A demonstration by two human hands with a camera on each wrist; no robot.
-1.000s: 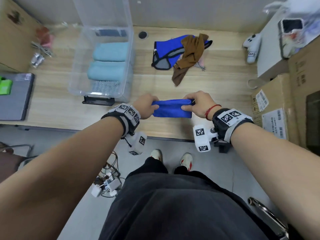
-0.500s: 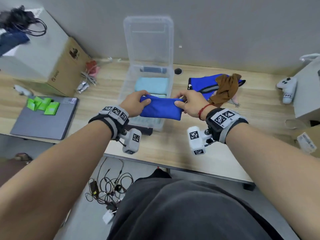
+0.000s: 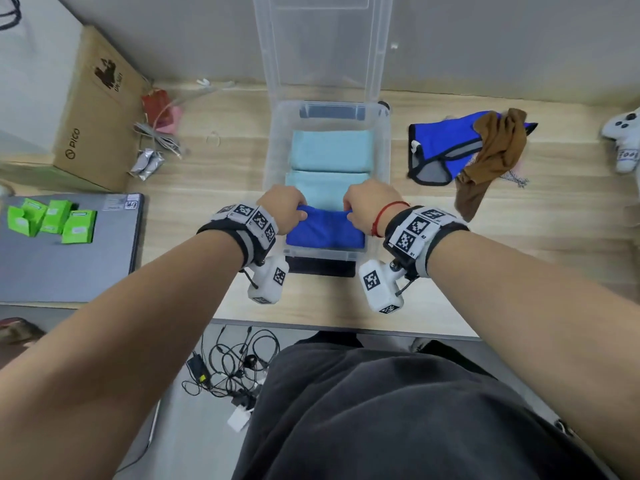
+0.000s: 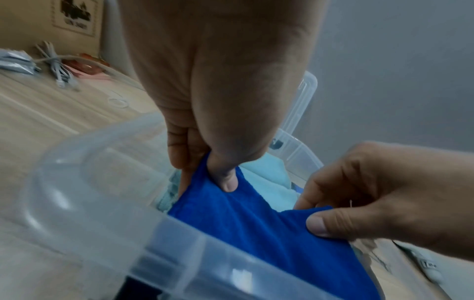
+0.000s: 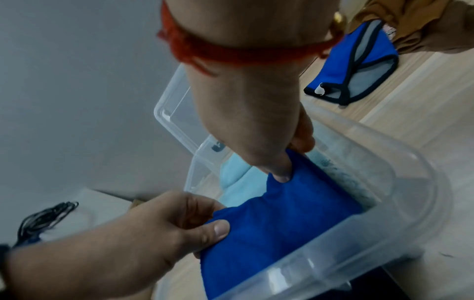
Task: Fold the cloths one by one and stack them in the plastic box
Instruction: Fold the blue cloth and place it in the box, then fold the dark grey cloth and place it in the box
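Folded royal-blue terry cloth [image 3: 325, 233] has gone from above the wooden surface [image 3: 485, 237] down into the near end of the clear plastic storage box [image 3: 273, 161], beside 2 folded light-blue cloths [image 3: 330, 150]. Left hand [image 3: 282, 211] and right hand [image 3: 370, 206] each pinch a top corner, thumb over fingers. Placement nearly done; release next. Brown cardboard carton [image 3: 93, 109] reads "PICO".

A pale wood worktop [image 3: 214, 174] runs across the middle of the frame against a plain grey wall [image 3: 502, 43] at the top, grey floor [image 3: 194, 410] below.
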